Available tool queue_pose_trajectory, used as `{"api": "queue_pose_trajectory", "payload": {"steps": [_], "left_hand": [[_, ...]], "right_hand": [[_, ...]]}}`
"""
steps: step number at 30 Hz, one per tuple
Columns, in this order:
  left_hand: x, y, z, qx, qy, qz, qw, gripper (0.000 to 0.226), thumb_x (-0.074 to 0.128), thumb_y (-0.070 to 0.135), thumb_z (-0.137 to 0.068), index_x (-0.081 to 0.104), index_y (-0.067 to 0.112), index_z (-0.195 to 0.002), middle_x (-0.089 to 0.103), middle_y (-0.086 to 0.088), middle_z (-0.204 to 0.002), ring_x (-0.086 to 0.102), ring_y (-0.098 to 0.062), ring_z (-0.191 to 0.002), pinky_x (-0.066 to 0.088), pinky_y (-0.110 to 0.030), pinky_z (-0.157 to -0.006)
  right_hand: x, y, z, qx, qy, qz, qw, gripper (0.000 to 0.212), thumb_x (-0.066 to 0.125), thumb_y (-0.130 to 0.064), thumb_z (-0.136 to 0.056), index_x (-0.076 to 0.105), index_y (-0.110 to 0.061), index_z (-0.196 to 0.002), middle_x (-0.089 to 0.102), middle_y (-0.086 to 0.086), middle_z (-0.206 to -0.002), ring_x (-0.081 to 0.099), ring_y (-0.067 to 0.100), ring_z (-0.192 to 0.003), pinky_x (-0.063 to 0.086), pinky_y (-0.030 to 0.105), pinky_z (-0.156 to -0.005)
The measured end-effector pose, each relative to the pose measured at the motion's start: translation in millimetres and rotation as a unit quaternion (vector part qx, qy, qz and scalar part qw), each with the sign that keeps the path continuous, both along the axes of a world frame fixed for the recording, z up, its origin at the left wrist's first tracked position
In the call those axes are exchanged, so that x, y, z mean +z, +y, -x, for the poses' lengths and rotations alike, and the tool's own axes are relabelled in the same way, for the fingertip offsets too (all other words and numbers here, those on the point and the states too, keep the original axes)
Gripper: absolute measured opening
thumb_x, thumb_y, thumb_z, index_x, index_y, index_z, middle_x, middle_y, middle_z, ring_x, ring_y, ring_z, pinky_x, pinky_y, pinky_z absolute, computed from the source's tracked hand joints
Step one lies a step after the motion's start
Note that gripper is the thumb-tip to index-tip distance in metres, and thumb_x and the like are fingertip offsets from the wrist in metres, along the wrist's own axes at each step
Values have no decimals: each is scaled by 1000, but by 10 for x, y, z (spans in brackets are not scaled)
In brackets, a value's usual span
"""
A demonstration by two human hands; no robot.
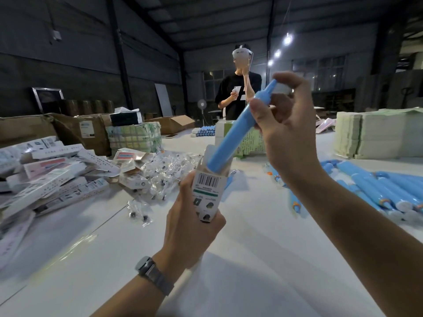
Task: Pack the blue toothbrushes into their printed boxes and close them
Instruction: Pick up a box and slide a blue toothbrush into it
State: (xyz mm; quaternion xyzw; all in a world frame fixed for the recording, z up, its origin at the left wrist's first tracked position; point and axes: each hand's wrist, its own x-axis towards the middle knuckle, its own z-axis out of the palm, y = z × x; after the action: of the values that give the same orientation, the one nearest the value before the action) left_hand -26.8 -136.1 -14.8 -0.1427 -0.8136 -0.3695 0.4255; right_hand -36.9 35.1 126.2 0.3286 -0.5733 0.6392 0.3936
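Observation:
My left hand (192, 227) grips a printed box (207, 188) upright above the white table, barcode side toward me, its top flap open. A blue toothbrush (235, 131) slants up to the right, and its lower end sits inside the box's open mouth. My right hand (281, 129) pinches the toothbrush near its upper end, thumb on the near side and a finger curled over the tip. More blue toothbrushes (375, 191) lie in a loose row on the table at the right.
A heap of flat and folded printed boxes (48, 177) fills the left side, with small clear plastic packets (164, 175) beside it. Cardboard cartons (75, 131) stand behind. Stacked pale sheets (375, 133) sit far right. A person (238, 92) stands across the table (251, 259).

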Motion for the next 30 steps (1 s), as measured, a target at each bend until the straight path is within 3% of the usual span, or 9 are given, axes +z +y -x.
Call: {"api": "queue_pose_trajectory", "payload": {"steps": [5,7,10,13,18,21,23,27,30], "left_hand": [[17,-37,15,-21,-1,-25,999,62,67,51,-73,24,56,-117,49,49,-111,62,6,-89,59,-28,-60],[20,-66,24,-59,-5,-36,998,47,59,58,-80,27,63,-114,56,41,-108,65,1,-83,58,-28,-61],[22,-84,24,-82,4,-36,996,25,41,54,-94,36,50,-118,63,22,-105,66,-10,-77,57,-39,-60],[27,-63,13,-73,5,-39,997,26,39,52,-95,37,45,-119,63,19,-106,66,-11,-80,57,-43,-61],[19,-84,31,-54,7,-47,997,30,40,52,-92,40,38,-119,66,11,-105,67,-15,-82,57,-44,-65],[3,-100,60,-43,16,-52,998,29,42,47,-95,39,33,-120,66,1,-107,65,-9,-83,56,-31,-64],[15,-124,77,-35,17,-58,998,27,42,48,-95,40,34,-117,66,3,-104,63,-5,-83,51,-19,-62],[29,-196,104,-8,14,-61,998,31,38,52,-94,36,36,-120,61,14,-104,65,-11,-86,58,-40,-68],[83,-263,117,31,47,-98,994,31,44,39,-98,36,28,-126,56,14,-113,61,-8,-93,59,-45,-73]], "right_hand": [[-74,-34,118,-23,6,-47,999,35,67,-16,-91,42,-25,-114,65,-4,-86,64,8,-71,51,18,-64],[-77,-13,174,-33,-13,-51,998,35,68,-18,-91,43,-24,-114,66,-4,-84,63,6,-69,49,16,-63],[-136,-37,219,-34,-33,-115,992,36,68,-24,-91,43,-23,-117,68,-4,-91,66,8,-78,55,21,-70],[-176,-71,228,-45,-35,-147,988,36,67,-31,-91,41,-28,-117,66,-9,-91,65,10,-81,58,25,-74],[-248,-82,268,-65,-20,-185,980,18,59,-33,-95,46,-30,-108,63,-17,-90,63,2,-89,53,19,-71],[-448,-192,291,-59,-25,-253,965,7,53,-36,-97,51,-31,-102,58,-23,-96,58,0,-92,54,26,-74],[-553,-244,311,-62,-22,-274,960,13,49,-37,-98,59,-29,-101,56,-21,-104,54,3,-100,52,34,-82],[-657,-320,325,-106,-8,-334,937,37,43,-48,-93,67,-24,-106,42,-12,-128,41,10,-118,39,33,-90],[-639,-386,336,-112,-4,-258,960,34,45,-45,-92,60,-28,-118,43,-9,-131,45,10,-118,44,32,-91]]}}
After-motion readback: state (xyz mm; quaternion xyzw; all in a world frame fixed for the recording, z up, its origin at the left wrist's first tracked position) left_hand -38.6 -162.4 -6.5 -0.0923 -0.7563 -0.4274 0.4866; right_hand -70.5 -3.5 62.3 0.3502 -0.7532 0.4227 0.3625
